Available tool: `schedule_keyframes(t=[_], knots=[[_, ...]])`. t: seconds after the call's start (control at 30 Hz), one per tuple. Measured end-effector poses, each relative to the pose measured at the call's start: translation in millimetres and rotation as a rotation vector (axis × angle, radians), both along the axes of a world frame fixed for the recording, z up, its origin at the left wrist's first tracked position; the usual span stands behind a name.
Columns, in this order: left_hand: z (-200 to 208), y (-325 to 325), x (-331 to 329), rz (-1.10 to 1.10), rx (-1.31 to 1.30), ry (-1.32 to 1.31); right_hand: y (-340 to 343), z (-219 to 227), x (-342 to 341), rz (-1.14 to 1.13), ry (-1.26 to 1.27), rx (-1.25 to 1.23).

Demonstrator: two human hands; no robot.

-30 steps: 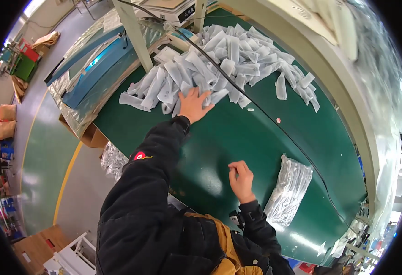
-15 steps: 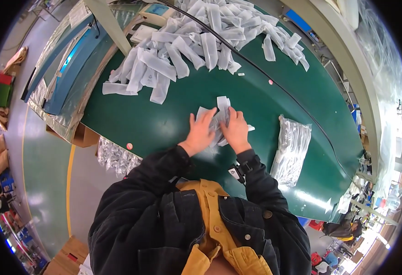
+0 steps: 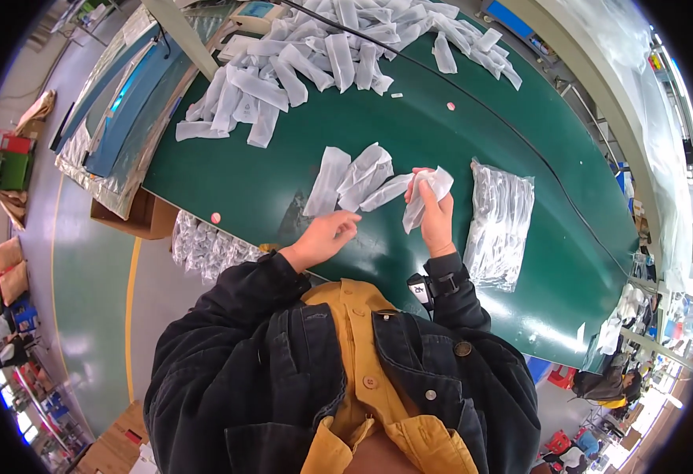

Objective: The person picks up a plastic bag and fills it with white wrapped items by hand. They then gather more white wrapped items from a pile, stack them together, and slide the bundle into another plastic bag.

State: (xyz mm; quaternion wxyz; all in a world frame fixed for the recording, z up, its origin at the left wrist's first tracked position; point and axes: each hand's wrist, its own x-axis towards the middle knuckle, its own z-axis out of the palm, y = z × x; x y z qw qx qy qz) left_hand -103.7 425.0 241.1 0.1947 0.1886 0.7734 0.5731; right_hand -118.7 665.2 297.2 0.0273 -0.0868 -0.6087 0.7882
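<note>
My right hand point(image 3: 435, 215) is closed around a white translucent sleeve packet point(image 3: 419, 207), lifted over the green table point(image 3: 244, 189). My left hand point(image 3: 324, 237) hovers at the table's near side, its fingers loosely bent and apart, holding nothing. Just beyond it lie three similar packets: a flat one on the left point(image 3: 326, 180), a crumpled one in the middle point(image 3: 366, 175) and a narrower one on the right point(image 3: 387, 192). What is inside the packets cannot be made out.
A big heap of white packets point(image 3: 283, 67) covers the far left of the table. To my right lies a clear bag full of packets point(image 3: 502, 225). A black cable point(image 3: 488, 109) crosses the table diagonally. At left stand a blue machine point(image 3: 129, 110) and a cardboard box point(image 3: 145, 215).
My hands have moved apart, the right one rightward with a packet in it. The packets that were bunched under both hands now lie spread on the table.
</note>
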Motion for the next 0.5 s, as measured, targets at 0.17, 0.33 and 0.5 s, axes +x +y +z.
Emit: schedule_keyframes(t=[0.17, 0.33, 0.5], knots=[[0, -2, 24, -0.055, -0.088, 0.041, 5, -14, 13, 0.092, 0.099, 0.182], [20, -3, 41, 0.147, -0.078, 0.133, -18, -36, 22, 0.386, -0.053, 0.815], [41, 6, 41, 0.157, -0.196, 0.585, -45, -80, 38, 0.37, 0.541, 1.173]])
